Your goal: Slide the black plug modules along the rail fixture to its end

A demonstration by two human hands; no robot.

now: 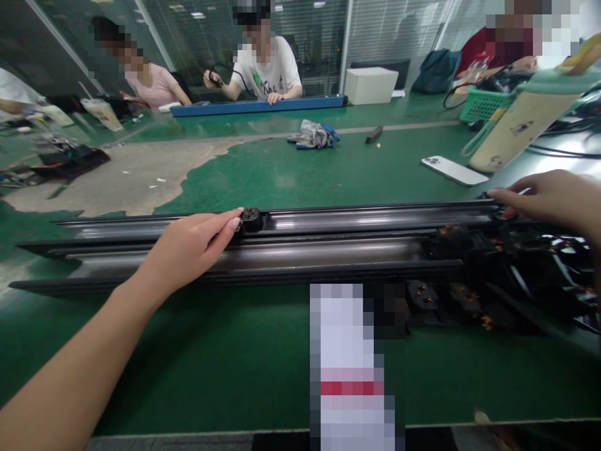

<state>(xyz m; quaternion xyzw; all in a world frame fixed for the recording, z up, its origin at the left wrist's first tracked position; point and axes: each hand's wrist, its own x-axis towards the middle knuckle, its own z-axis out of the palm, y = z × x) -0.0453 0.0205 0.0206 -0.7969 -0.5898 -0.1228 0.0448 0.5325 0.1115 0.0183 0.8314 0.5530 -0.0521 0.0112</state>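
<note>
Two long black metal channels [328, 254] lie side by side across the green table. My left hand [195, 241] reaches over the nearer channel, its thumb and fingers pinched on the left side of a small black socket module [252, 218] that sits in the far channel [375, 216]. At the right end of the far channel is my right hand [547, 197], fingers closed around a small dark part that I cannot make out. Below it lies a heap of black socket modules [451, 241] with copper-coloured contacts and dark wires, partly over the nearer channel's right end.
More socket modules [422, 294] lie nearer the front edge. Behind the channels are a white phone [454, 170], a cream bottle [521, 125], a green basket [486, 105] and crumpled gloves [313, 134]. Across the table, a person holds a blue bar [258, 106]; other people sit nearby.
</note>
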